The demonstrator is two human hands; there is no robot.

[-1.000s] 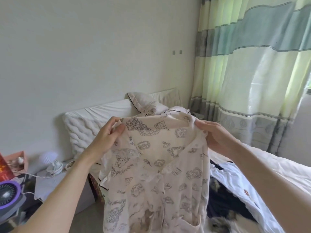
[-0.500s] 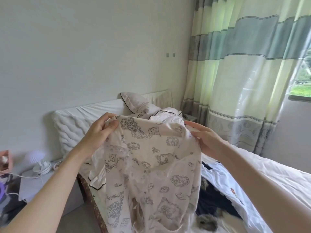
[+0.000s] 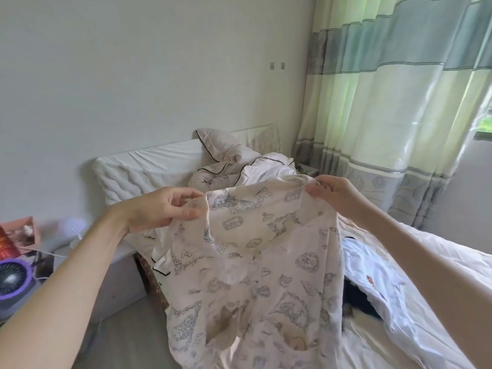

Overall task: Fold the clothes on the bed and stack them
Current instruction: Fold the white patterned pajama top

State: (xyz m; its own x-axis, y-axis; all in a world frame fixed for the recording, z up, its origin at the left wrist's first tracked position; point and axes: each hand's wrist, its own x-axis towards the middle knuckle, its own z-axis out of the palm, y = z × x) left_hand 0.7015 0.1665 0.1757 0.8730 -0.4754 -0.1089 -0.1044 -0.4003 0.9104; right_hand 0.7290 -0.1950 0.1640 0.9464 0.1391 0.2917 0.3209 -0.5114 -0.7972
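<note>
Cream printed pyjama top (image 3: 266, 262) held up by its shoulders, hanging loose over the white bed (image 3: 426, 262), unfolded

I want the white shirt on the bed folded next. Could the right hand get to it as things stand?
Probably not right away: the right hand grips the printed pajama top, which hangs partly in front of the white shirt. Once freed, the shirt lies just below that arm.

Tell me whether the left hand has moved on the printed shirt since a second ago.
Yes. The left hand has dropped from above the white pillow top edge to in front of it, still pinching the shirt.
</note>
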